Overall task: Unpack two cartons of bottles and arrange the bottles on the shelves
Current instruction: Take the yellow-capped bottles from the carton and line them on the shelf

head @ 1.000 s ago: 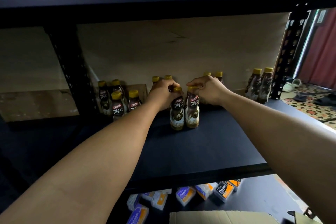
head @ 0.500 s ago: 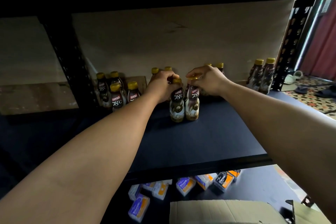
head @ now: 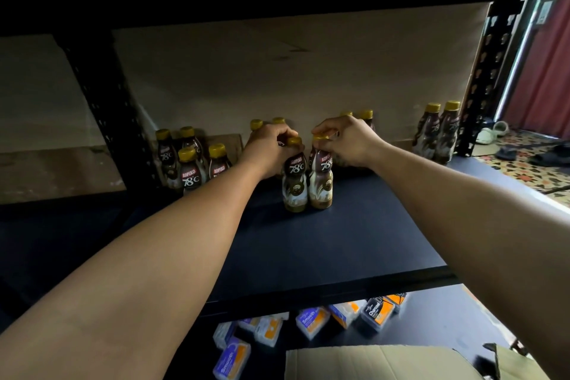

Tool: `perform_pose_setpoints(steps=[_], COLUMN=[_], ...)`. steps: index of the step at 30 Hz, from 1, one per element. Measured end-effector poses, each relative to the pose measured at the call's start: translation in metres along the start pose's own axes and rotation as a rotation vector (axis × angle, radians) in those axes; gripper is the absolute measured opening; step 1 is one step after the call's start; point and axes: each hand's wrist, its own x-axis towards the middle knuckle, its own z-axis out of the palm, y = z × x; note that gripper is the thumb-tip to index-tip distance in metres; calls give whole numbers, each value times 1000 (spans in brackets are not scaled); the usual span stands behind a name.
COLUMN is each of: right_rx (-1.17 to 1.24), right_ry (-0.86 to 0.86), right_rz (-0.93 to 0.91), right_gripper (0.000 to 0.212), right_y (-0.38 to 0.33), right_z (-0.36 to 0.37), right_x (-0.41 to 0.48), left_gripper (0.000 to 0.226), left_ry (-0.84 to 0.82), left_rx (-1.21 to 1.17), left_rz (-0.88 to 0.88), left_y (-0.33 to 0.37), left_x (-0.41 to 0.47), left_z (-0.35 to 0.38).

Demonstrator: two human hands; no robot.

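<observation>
left hand: my left hand [head: 271, 148] reaches well onto the shelf [head: 339, 241], fingers curled round the neck of the left kopiko bottle [head: 294, 185], just under its yellow cap.
right hand: my right hand [head: 348, 145] pinches the yellow cap of the right kopiko bottle [head: 321, 182] from above, between fingertips and thumb.
held bottles: both stand upright on the dark shelf board, touching side by side, "78°c" labels facing me, set forward of the rows behind.
hands together or apart: close to each other, each clamped on its own bottle.
behind the hands: i see more yellow caps [head: 256, 124] poking up past my knuckles near the back wall; i cannot count those bottles.
left group: a cluster of four bottles [head: 191, 160] stands upright beside the black upright post [head: 101, 95].
right group: a pair of bottles [head: 438, 136] stands touching at the shelf's far right end, well apart from the held ones.
lower shelf: small boxes [head: 311, 319] in blue, white and orange lie scattered on the lower shelf [head: 431, 330], one marked "charcoal".
carton: a brown cardboard carton [head: 370, 361] shows at the bottom edge, flaps open; its contents are out of my sight.
beyond the rack: pale slippers [head: 493, 131] lie on a patterned floor at the right.
</observation>
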Motion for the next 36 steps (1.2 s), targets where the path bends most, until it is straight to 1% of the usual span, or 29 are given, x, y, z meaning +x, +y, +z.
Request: perform_pose_setpoints(steps=[10,18,22,25,28,36], right_rx=[30,73,54,43,37,30], right_ry=[29,21,16,12,29,43], right_rz=[12,42,31,25,25,30], right_gripper=[29,35,35,35,34,34], right_y=[2,1,3,2,4,12], right_z=[4,3,3,4,4,4], right_x=[0,-4,-4,-3,-1,4], left_gripper=[22,28,33,28,22,23], left_ry=[2,-14,-26,-55,-49,-40], left_rx=[-32,-34,-21,4,19,1], left_rz=[6,-6,-15,-12,-7,8], left_y=[0,1,2,5,5,3], left_x=[-1,-1,0,2,6,16], left_z=[1,-1,-4,-3,0,5])
